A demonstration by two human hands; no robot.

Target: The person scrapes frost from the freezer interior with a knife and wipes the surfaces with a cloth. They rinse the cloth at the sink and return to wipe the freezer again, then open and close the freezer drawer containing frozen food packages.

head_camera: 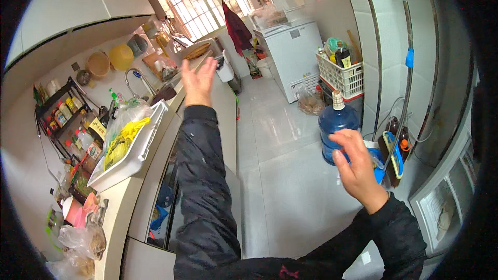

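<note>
My left hand (198, 81) reaches forward beside the counter, its fingers spread and nothing in it. To its left on the counter (113, 202) rests a white plastic tray (132, 169) with yellow and clear plastic bags (126, 140) in it. My right hand (356, 169) is raised with thumb and fingers apart, also bare. Behind it in the picture stands a blue water-cooler bottle (337, 120), partly covered by the fingers; whether they touch cannot be told. A paper-like cone (338, 101) caps the bottle's neck.
A white chest freezer (291, 58) stands at the far end, a white crate (342, 76) of bottles near it. At right are a broom (393, 155) and a blue dustpan (377, 163). A refrigerator door (443, 206) juts in at lower right. Tiled floor (288, 179) runs between.
</note>
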